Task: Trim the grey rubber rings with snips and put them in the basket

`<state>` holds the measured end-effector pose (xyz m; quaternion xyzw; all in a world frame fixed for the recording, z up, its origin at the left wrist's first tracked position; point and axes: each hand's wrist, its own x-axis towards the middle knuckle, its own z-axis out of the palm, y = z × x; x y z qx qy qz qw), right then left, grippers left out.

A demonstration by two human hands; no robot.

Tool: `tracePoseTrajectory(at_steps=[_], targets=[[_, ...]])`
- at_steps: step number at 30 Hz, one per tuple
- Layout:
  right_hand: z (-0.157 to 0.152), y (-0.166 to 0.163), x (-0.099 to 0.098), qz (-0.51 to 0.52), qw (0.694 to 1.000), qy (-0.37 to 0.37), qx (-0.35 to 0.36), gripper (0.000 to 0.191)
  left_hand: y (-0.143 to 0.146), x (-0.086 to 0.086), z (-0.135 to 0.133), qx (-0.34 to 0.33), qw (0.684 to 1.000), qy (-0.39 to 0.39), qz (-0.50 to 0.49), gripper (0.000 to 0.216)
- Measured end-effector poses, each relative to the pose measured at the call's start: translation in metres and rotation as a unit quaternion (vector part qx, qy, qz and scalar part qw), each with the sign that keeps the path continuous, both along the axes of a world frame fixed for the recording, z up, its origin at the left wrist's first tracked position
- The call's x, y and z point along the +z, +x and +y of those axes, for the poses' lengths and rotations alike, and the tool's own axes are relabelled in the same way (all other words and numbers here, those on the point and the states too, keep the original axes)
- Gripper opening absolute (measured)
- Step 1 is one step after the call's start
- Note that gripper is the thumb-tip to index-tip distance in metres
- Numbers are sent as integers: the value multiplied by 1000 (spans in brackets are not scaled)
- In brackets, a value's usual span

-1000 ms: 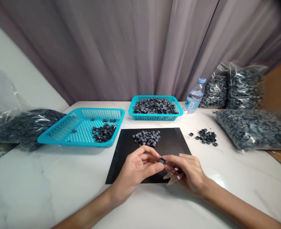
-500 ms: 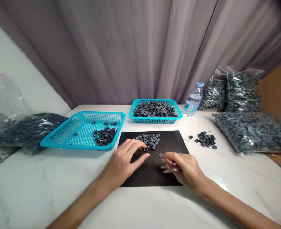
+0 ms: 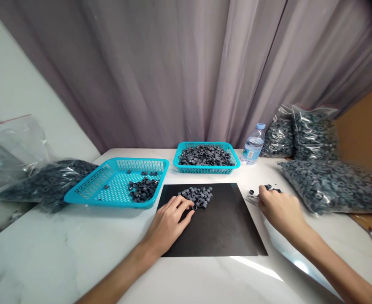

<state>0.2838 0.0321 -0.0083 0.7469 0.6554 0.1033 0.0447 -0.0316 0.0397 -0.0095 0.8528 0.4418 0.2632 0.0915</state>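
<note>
My left hand (image 3: 171, 217) rests over the left side of a black mat (image 3: 224, 228). Its thumb and fingers close on a small dark ring-shaped piece (image 3: 195, 207) at the near edge of a heap of such pieces (image 3: 200, 195). To the right of the mat, my right hand (image 3: 279, 209) is closed above a smaller pile of dark pieces (image 3: 268, 187), hiding most of it. A thin pointed metal tool (image 3: 252, 197) sticks out leftward from that hand; its kind cannot be made out.
A blue basket (image 3: 110, 203) with scattered pieces stands left, and a fuller blue basket (image 3: 206, 169) at the back. A water bottle (image 3: 254, 145) stands beside it. Bags of dark pieces lie at right (image 3: 334, 185) and left (image 3: 66, 177). A curtain (image 3: 173, 71) hangs behind.
My right hand has moved from above the mat to the small pile on the right. The left hand's fingers have come together at the heap's edge. The view has tilted slightly upward.
</note>
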Motion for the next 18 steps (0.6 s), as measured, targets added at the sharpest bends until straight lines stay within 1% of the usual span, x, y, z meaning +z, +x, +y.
tracePoseTrajectory(at_steps=[8,10,13,15,17,18], targets=[[0,-5,-8,0,1000,24,4,18,6,-6,5,-19,1000,-9,-9,14],[0,-7,-11,7,999,48,22,18,7,-6,7,-23,1000,-14,-11,15],[1,-12,-16,24,993,98,67,16,8,-3,5,-19,1000,-17,-15,16],[-1,-19,-18,30,988,110,100,9,8,1,0,-18,999,-24,-27,16],[-6,-31,-18,43,979,125,157,6,10,5,-5,-30,995,-65,-67,15],[-10,-38,-19,57,967,141,203,8,11,6,-8,-38,989,-100,-101,15]])
